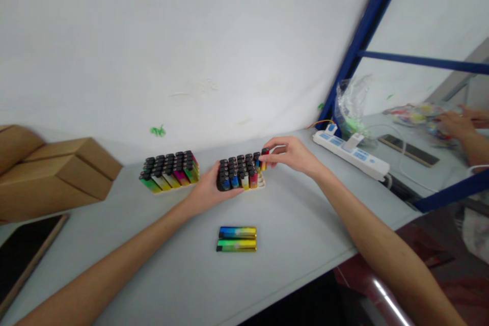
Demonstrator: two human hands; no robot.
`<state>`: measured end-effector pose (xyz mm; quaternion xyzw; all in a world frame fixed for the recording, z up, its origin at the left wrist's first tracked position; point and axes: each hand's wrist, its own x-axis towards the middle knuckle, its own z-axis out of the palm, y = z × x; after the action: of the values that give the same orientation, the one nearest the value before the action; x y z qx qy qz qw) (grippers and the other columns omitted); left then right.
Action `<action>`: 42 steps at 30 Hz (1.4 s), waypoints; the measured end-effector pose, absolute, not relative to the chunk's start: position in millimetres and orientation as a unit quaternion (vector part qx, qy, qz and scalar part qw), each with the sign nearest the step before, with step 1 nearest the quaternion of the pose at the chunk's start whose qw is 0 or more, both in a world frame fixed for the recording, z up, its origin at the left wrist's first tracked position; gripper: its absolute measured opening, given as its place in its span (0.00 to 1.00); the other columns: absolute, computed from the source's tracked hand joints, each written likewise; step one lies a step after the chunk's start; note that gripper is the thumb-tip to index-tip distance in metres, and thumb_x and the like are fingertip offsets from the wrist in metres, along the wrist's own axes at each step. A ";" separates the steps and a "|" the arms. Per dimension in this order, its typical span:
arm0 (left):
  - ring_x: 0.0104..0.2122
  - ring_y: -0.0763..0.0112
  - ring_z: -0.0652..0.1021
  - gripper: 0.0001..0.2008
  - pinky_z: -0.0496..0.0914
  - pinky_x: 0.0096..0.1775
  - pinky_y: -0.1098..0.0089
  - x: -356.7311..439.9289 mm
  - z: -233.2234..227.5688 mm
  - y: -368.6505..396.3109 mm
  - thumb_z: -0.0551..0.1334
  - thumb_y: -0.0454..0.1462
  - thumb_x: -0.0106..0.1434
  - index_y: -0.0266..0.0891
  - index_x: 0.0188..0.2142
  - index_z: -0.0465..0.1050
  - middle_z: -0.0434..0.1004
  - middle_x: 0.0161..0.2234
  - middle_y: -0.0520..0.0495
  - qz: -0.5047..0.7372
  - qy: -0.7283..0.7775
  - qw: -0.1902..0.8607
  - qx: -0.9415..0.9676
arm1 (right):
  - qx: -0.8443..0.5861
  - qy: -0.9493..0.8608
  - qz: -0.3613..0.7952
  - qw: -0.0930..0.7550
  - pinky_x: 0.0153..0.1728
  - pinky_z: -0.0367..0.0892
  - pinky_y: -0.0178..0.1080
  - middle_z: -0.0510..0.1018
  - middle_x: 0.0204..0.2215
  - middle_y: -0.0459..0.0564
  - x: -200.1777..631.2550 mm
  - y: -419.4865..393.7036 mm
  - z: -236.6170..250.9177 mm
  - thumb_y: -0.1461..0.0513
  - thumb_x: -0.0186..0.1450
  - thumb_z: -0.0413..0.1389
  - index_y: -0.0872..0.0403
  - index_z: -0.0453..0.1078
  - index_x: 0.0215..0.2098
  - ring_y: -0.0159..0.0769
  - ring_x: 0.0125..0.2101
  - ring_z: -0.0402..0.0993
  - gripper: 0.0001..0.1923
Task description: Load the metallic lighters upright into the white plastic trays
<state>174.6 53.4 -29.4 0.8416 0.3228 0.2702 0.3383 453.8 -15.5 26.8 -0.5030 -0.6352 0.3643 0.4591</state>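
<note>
Fingers (272,157) of the right hand (294,155) pinch a single lighter (264,158) by its black cap, holding it upright at the right end of the lighter tray (240,172). The left hand (208,191) cups that tray from its left side, fingers wrapped against the front row to steady it on the table (290,224). To my eye the tray is being filled: the lighter sits at the last open slots on its right edge. Seating it looks to call for a straight push down while the left hand keeps the tray from sliding. Left of this tray stands a second, full tray (170,170). In front of it, nearer the person, two loose lighters (237,239) lie flat side by side. Another person's hands (456,123) work far to the right of it.
</note>
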 end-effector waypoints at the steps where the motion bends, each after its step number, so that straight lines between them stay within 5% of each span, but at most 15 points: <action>1: 0.49 0.50 0.80 0.35 0.75 0.51 0.54 174.6 -29.3 53.4 0.74 0.54 0.54 0.39 0.54 0.67 0.80 0.49 0.42 0.270 0.323 0.336 0.843 | -0.503 -0.634 0.377 0.450 0.29 0.75 0.37 0.83 0.29 0.50 453.9 -15.7 25.5 0.48 0.56 0.72 0.56 0.78 0.39 0.37 0.28 0.81 0.23; 22: 0.44 0.53 0.81 0.34 0.77 0.45 0.57 174.6 -28.2 51.1 0.74 0.55 0.54 0.38 0.51 0.67 0.81 0.44 0.45 0.269 0.325 0.320 0.848 | -0.558 -0.715 0.242 0.344 0.31 0.70 0.35 0.82 0.30 0.43 436.0 -24.0 30.0 0.60 0.59 0.66 0.48 0.57 0.36 0.38 0.31 0.83 0.20; 32: 0.46 0.52 0.81 0.33 0.76 0.49 0.55 175.3 -26.5 49.0 0.74 0.53 0.54 0.39 0.51 0.67 0.80 0.46 0.42 0.281 0.316 0.336 0.842 | -0.541 -0.738 0.350 0.202 0.20 0.65 0.33 0.79 0.19 0.43 455.9 -46.0 51.2 0.50 0.65 0.64 0.52 0.68 0.32 0.33 0.16 0.75 0.16; 37: 0.49 0.51 0.80 0.34 0.75 0.52 0.54 176.6 -26.5 48.3 0.75 0.53 0.53 0.39 0.52 0.68 0.81 0.49 0.42 0.293 0.309 0.338 0.839 | -0.412 -0.761 0.487 0.115 0.24 0.69 0.33 0.79 0.23 0.44 418.5 -57.7 50.8 0.49 0.67 0.63 0.55 0.75 0.39 0.32 0.20 0.76 0.17; 42: 0.49 0.50 0.80 0.34 0.75 0.52 0.54 176.2 -26.6 48.5 0.75 0.54 0.53 0.39 0.52 0.68 0.81 0.48 0.42 0.289 0.319 0.329 0.841 | -0.371 -0.872 0.297 0.116 0.35 0.69 0.37 0.81 0.34 0.51 359.2 -69.7 24.0 0.51 0.69 0.63 0.55 0.77 0.42 0.37 0.33 0.77 0.15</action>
<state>176.2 48.5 -26.6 0.8406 0.3185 0.2893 0.3289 359.2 -69.7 24.0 -0.3713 -0.8721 0.2969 0.1161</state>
